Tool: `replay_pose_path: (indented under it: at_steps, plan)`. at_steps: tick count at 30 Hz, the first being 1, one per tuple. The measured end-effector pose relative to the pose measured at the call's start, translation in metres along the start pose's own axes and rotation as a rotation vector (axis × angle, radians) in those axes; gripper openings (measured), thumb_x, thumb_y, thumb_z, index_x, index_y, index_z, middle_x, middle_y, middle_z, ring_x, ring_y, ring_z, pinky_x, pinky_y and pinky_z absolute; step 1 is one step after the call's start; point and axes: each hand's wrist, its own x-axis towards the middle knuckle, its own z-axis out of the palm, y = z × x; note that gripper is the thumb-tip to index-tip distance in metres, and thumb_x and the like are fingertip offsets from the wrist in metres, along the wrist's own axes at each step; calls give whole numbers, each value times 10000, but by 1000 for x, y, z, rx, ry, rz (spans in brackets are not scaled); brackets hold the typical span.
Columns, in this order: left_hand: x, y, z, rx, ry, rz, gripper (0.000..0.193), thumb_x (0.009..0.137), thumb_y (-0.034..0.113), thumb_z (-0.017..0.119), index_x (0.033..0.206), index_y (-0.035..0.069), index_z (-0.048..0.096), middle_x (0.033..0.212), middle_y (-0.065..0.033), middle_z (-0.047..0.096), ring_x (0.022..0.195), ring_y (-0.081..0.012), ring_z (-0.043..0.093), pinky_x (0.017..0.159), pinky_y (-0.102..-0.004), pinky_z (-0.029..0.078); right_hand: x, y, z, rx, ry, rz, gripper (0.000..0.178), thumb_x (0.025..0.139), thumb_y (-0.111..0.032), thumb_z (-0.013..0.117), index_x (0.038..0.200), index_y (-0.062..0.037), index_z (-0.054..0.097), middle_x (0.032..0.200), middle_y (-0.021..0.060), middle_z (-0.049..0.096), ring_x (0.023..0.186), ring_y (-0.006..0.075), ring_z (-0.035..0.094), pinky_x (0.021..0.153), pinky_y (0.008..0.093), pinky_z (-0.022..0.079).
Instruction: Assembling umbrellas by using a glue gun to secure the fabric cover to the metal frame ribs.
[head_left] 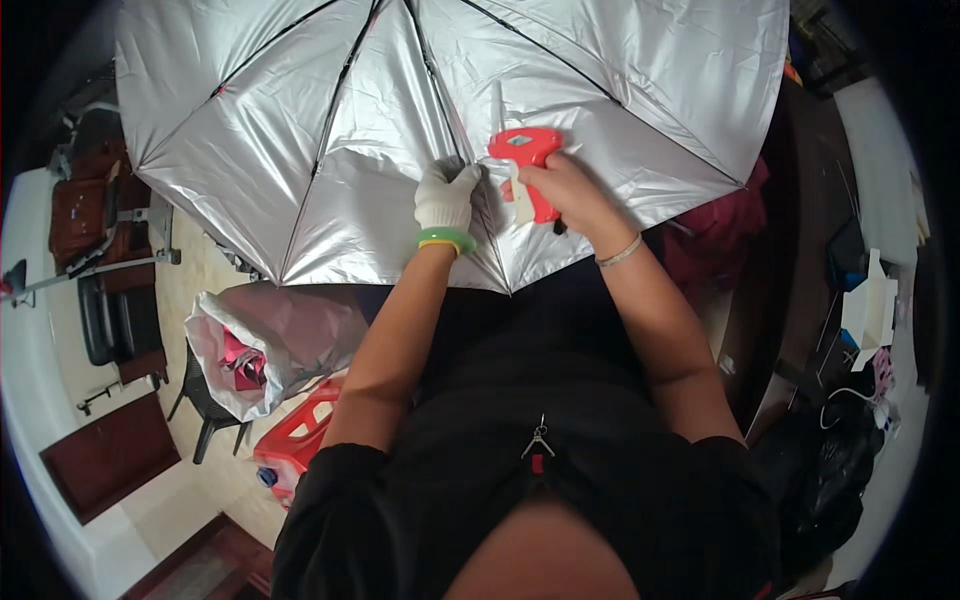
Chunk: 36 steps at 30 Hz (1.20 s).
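Note:
A large open umbrella [570, 60] with a silver inner lining and dark ribs spreads before me, its underside toward me. My left hand [445, 200], in a white knitted glove with green and yellow bands at the wrist, pinches the lining at a rib near the lower edge. Close by on the right, my bare right hand [570, 195] is wrapped round a red and white tagging gun [527, 148], held upright over the lining. Whether the gun's tip touches the fabric I cannot tell.
Left of me, a white sack [300, 325] holding pinkish-red cloth lies on a dark woven chair [205, 400]. A red plastic container [290, 445] stands beside my left arm. At right are a dark wooden cabinet [800, 200], a white box [868, 310] and a black bag [825, 480].

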Motion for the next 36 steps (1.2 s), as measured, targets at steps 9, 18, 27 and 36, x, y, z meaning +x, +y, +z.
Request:
replay_pose_path:
  at_steps: [9, 18, 27, 36]
  plan:
    - [-11, -17, 0, -488, -188, -198, 190, 882, 157, 623, 949, -19, 640, 722, -34, 649, 561, -113, 596, 513, -237, 472, 9, 49, 23, -296, 166, -143, 352, 849, -70, 550, 1181, 41, 514, 883, 125, 664, 813, 173, 663, 736, 298, 523]
    - [-8, -22, -5, -333, -194, -64, 224, 920, 212, 581, 895, -6, 623, 617, -24, 579, 449, -94, 505, 416, -244, 391, 1, 38, 19, -358, 110, -47, 295, 831, -90, 586, 1092, 43, 553, 814, 111, 672, 718, 154, 671, 650, 287, 518]
    - [-16, 2, -24, -487, -396, -196, 243, 934, 210, 546, 916, -20, 623, 657, -22, 581, 532, -84, 505, 488, -239, 412, -5, 26, 21, -98, 80, -41, 279, 853, -105, 569, 1094, 35, 572, 808, 131, 672, 691, 182, 679, 602, 293, 545]
    - [-16, -5, -16, -482, -332, -72, 251, 937, 203, 545, 923, -37, 619, 681, -31, 593, 548, -82, 518, 497, -243, 421, -2, 27, 24, -28, 63, 16, 275, 882, -116, 551, 1120, 20, 573, 830, 132, 667, 676, 184, 674, 586, 297, 551]
